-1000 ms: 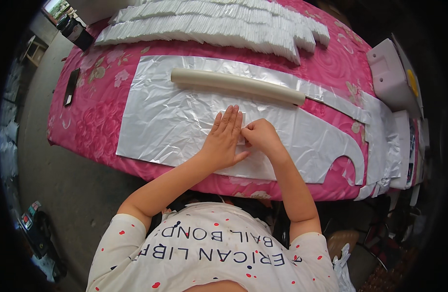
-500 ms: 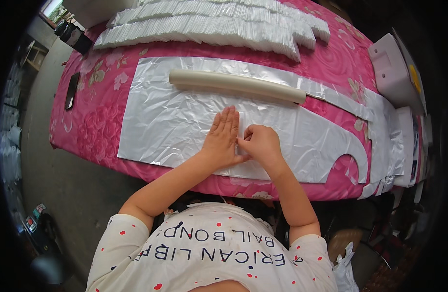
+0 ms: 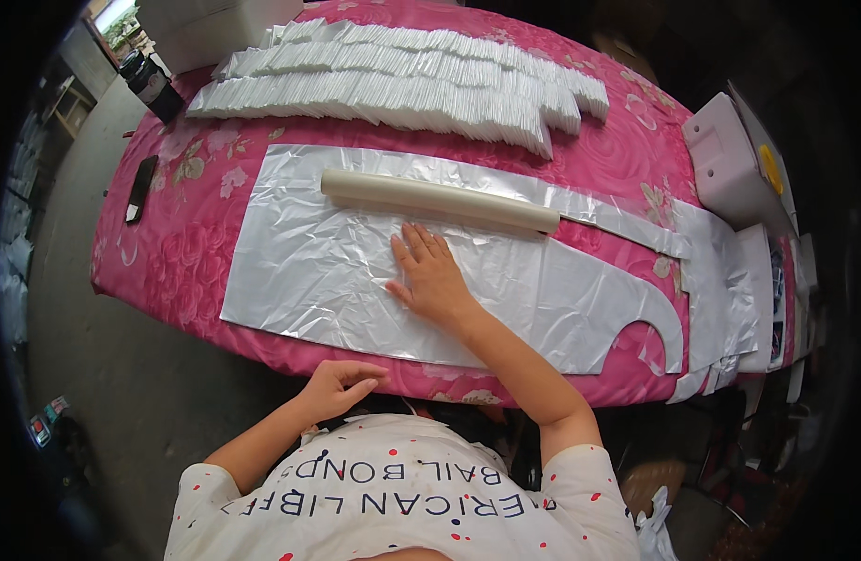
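As the head view shows, the right hand point(image 3: 432, 276) lies palm down over silvery-white plastic film point(image 3: 309, 271), its fingers extended and slightly spread, with nothing visible in its grasp; how firmly it presses cannot be told. The film is spread across the middle of the cloth-covered worktop point(image 3: 182, 248). A beige tube point(image 3: 440, 199) rests lengthwise on its far part, probably as a weight to keep the thin layer flat; the hand's pose likewise suggests steadying. The left hand point(image 3: 341, 385) is at the worktop's front edge, fingers half bent, thumb apart, no object visible in it; whether it touches the edge is unclear. Edges: the film's near border runs close to the worktop's front, and its right end curves around a rounded cut-out. Room: pink floral cloth separates the film from rows of folded white packets point(image 3: 383, 98) beyond, and from a dark, phone-like object point(image 3: 140, 190) at left, well apart from both hands.
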Motion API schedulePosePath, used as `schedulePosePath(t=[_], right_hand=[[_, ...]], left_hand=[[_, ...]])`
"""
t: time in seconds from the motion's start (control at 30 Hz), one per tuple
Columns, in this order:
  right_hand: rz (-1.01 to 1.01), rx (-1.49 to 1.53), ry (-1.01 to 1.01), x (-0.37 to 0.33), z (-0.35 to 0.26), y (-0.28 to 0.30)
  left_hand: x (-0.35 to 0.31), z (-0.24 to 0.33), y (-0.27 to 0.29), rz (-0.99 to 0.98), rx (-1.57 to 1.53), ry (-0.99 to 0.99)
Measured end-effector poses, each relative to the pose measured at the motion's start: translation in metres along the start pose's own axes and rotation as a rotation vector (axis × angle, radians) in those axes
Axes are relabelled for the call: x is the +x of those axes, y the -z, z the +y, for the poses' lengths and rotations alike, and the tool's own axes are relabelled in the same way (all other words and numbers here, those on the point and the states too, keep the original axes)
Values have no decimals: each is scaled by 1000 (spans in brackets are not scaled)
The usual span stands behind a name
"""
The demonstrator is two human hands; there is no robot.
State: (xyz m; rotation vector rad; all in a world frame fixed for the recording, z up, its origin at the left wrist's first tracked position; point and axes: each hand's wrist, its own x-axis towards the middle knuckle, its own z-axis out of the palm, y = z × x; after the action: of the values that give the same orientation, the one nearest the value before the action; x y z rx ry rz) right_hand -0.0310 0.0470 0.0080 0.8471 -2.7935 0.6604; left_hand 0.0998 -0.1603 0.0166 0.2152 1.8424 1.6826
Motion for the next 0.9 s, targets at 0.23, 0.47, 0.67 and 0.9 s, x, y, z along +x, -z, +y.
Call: schedulePosePath(t=[0.23,0.47,0.67,0.9], right_hand=[[-170,327,-23,-48,-111,-44],[-242,256,216,-57,-109,-15],[-146,541,91,-57,-18,51],[553,1067,-586,-39,176,127]], left_hand=[[-54,-43,-1,340,-651,377],[-30,24,28,214,495,311],[10,63,8,249,571,-180],[41,65,6,206,441,-106]])
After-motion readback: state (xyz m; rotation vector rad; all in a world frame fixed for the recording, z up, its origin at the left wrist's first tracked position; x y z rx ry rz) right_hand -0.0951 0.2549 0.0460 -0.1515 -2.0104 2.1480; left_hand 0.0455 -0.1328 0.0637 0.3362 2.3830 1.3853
